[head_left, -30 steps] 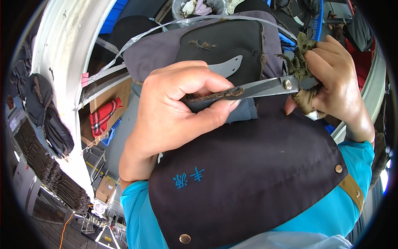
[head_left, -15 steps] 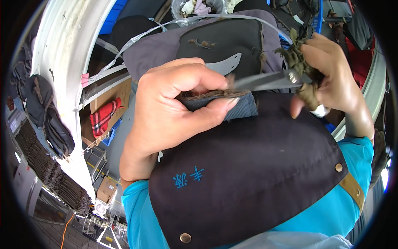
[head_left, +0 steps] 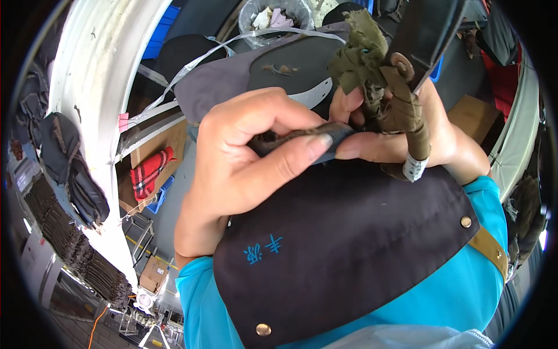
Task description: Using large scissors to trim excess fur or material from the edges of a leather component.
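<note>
Fabric (head_left: 342,140), dark and ribbed with a furry edge, was pinched between both hands above the apron (head_left: 349,232). The left hand (head_left: 238,145) gripped it thumb against fingers, seemingly to steady it; the right hand (head_left: 436,131) nipped its other end while carrying cloth-wrapped scissors (head_left: 407,107), blades turned aside, apparently to keep them clear. Beyond sat a scrap-filled bin (head_left: 303,17).

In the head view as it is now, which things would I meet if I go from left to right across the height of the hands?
Black glove-like piece, red plaid cloth, left hand, grey ribbed fabric, right hand holding scissors, brown cardboard.
</note>
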